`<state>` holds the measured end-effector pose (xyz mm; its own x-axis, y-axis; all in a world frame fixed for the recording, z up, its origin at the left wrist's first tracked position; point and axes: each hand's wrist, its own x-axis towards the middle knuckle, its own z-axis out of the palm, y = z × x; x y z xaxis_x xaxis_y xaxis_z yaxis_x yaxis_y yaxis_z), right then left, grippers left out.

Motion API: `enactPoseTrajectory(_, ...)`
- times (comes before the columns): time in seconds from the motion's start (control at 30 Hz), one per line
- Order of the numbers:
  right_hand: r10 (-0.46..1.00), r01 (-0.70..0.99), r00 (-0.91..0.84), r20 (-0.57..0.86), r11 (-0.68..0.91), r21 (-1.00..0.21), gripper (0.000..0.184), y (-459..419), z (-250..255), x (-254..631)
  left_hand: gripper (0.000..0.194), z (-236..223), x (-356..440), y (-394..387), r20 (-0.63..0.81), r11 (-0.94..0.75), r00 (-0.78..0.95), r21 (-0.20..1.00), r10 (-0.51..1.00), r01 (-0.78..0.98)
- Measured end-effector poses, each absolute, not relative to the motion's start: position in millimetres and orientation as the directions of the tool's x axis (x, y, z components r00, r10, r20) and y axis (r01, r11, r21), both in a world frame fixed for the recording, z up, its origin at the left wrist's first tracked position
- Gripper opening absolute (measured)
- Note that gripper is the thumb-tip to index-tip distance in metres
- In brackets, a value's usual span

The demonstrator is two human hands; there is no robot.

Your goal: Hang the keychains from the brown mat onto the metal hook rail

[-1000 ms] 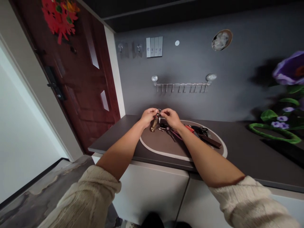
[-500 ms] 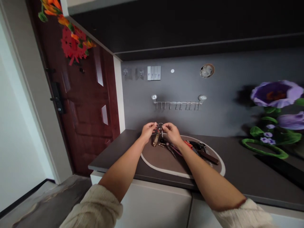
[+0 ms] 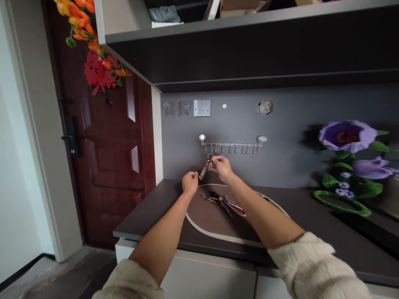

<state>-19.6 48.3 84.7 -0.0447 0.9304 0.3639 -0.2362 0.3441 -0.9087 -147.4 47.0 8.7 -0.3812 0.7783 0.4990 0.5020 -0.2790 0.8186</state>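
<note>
The left hand (image 3: 190, 182), fingertips drawn together, is at the lower end of a long brown, pale-lettered key fob (image 3: 203, 170); whether it grips, I cannot tell. Rightward, the right hand (image 3: 215, 161) pinches a round silver metal ring (image 3: 210, 154) above the dark grey tabletop (image 3: 149, 216).

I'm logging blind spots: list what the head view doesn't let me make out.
Head view:
Right side of the oval mat: mostly hidden behind the right forearm.
Keys on the key ring: partly covered by the right hand; number unclear.
Left hand and LOVE fob: contact too small to tell.
Wall switch: markings too small to read.
Cardboard box: cut off by the top edge.
</note>
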Motion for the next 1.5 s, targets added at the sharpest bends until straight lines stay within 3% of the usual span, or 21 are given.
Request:
enactPoseTrajectory(0.27, 0.96, -0.279, 0.067, 0.273, 0.28, -0.918, 0.015, 75.8, 101.7, -45.9, 0.03, 15.6, -148.8, 38.4, 0.497, -0.199, -0.455, 0.806, 0.739, 0.557)
enactPoseTrajectory(0.53, 0.961, -0.31, 0.205, 0.185, 0.243, -0.919, 0.015, 91.5, 107.7, -62.5, 0.028, 17.6, -148.2, 35.3, 0.511, -0.267, -0.47, 0.829, 0.72, 0.492)
enactPoseTrajectory(0.77, 0.957, -0.311, 0.247, 0.153, 0.228, -0.923, 0.014, 101.4, 101.7, -64.4, 0.029, 18.5, -148.5, 37.1, 0.524, -0.232, -0.483, 0.809, 0.702, 0.54)
enactPoseTrajectory(1.27, 0.975, -0.227, 0.066, 0.214, 0.224, -0.948, 0.015, 98.7, 86.3, -53.5, 0.031, 17.9, -149.5, 37.1, 0.518, -0.213, -0.456, 0.796, 0.723, 0.567)
enactPoseTrajectory(1.5, 0.984, -0.161, -0.033, 0.174, 0.166, -0.973, 0.017, 80.4, 73.5, -34.8, 0.028, 9.0, -145.8, 40.1, 0.506, -0.29, -0.27, 0.772, 0.819, 0.566)
